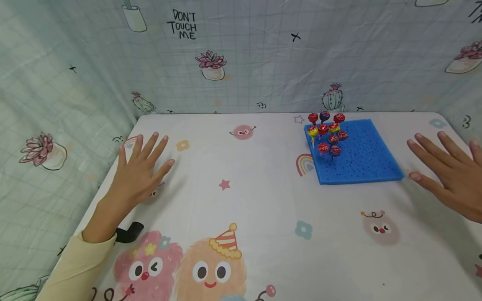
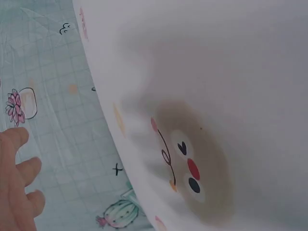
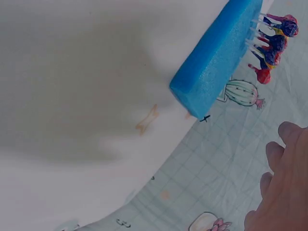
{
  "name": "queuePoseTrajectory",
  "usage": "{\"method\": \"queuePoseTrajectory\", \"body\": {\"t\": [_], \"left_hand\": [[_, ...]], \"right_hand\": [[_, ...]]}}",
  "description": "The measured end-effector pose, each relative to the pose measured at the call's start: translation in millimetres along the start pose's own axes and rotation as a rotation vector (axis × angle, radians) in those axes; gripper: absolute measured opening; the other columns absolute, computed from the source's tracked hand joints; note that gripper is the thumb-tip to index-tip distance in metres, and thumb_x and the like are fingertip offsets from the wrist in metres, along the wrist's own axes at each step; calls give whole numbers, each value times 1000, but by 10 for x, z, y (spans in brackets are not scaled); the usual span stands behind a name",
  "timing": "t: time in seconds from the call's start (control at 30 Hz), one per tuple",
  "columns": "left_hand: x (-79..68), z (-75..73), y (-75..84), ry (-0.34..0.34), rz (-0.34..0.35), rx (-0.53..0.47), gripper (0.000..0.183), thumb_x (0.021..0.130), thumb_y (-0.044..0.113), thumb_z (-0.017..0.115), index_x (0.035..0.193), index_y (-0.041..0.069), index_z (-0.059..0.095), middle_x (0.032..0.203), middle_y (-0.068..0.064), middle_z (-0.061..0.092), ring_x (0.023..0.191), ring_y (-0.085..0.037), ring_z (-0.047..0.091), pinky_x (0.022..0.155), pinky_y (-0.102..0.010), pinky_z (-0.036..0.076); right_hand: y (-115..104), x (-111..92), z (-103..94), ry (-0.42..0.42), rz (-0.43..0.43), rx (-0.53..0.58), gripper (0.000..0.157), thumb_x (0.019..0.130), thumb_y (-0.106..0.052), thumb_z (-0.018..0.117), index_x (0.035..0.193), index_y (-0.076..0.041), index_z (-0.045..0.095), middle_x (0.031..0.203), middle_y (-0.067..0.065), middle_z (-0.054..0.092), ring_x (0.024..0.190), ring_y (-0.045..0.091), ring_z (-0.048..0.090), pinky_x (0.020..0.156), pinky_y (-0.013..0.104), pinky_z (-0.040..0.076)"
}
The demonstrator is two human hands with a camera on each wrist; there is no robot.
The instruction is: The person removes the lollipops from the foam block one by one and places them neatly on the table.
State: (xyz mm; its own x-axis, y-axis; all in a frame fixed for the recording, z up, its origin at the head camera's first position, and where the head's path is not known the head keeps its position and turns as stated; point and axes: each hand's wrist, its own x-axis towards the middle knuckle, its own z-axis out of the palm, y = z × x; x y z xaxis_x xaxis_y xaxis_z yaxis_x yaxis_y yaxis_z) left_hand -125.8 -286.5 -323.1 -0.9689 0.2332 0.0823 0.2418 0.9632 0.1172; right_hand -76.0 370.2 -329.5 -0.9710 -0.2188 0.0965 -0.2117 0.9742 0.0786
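Several wrapped lollipops [image 1: 333, 139] stand on their sticks in the left part of a blue foam board [image 1: 367, 154], at the back right of the table. In the right wrist view the lollipops [image 3: 276, 43] stick out from the far end of the foam board [image 3: 204, 72]. My right hand [image 1: 452, 179] hovers just right of the board, fingers spread and holding nothing. Over at the table's left side, my left hand [image 1: 139, 173] is raised with its fingers spread, also holding nothing. Part of the left hand [image 2: 19, 178] shows at the edge of the left wrist view.
A white tablecloth [image 1: 256, 200] printed with cartoon faces, stars and flowers covers the table. Pale green fabric [image 1: 256, 62] with cactus drawings hangs behind and along the sides. A black strap piece [image 1: 129, 232] juts out at the left wrist.
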Motion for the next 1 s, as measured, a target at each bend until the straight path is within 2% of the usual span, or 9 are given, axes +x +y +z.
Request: {"method": "queuePoseTrajectory", "body": {"t": [0.33, 0.47, 0.6, 0.77, 1.0], "left_hand": [[174, 35, 199, -3, 47, -12, 71, 105, 63, 33, 164, 30, 12, 171, 0, 7, 157, -33, -1, 118, -64, -16], [262, 55, 307, -3, 73, -41, 71, 105, 61, 36, 164, 30, 14, 171, 0, 8, 157, -32, 1, 119, -65, -14], [330, 96, 418, -39, 89, -78, 71, 104, 61, 38, 164, 31, 14, 171, 2, 7, 157, -31, 0, 119, -68, -9], [371, 139, 539, -86, 129, -125, 72, 105, 63, 33, 165, 30, 13, 171, 2, 6, 157, -32, 0, 119, -68, -7], [402, 178, 703, -113, 203, -194, 68, 106, 61, 34, 164, 32, 13, 171, 7, 6, 158, -29, 2, 121, -65, -2]], "right_hand": [[37, 39, 56, -15, -23, 6, 85, 103, -65, 33, 163, -20, -7, 168, 13, -11, 151, 30, -26, 117, 59, -22], [55, 84, 57, -25, -36, 7, 82, 105, -61, 34, 163, -20, -7, 168, 14, -11, 151, 29, -27, 117, 58, -23], [99, 127, 65, -18, -59, 30, 80, 106, -58, 35, 163, -19, -6, 168, 15, -9, 151, 29, -26, 116, 58, -23], [174, 211, 120, -29, -68, 54, 79, 107, -52, 39, 163, -19, -5, 169, 15, -8, 152, 31, -24, 116, 58, -24], [210, 290, 251, -76, -104, 145, 77, 106, -42, 46, 164, -18, 2, 168, 22, 6, 154, 37, -17, 116, 58, -24]]}}
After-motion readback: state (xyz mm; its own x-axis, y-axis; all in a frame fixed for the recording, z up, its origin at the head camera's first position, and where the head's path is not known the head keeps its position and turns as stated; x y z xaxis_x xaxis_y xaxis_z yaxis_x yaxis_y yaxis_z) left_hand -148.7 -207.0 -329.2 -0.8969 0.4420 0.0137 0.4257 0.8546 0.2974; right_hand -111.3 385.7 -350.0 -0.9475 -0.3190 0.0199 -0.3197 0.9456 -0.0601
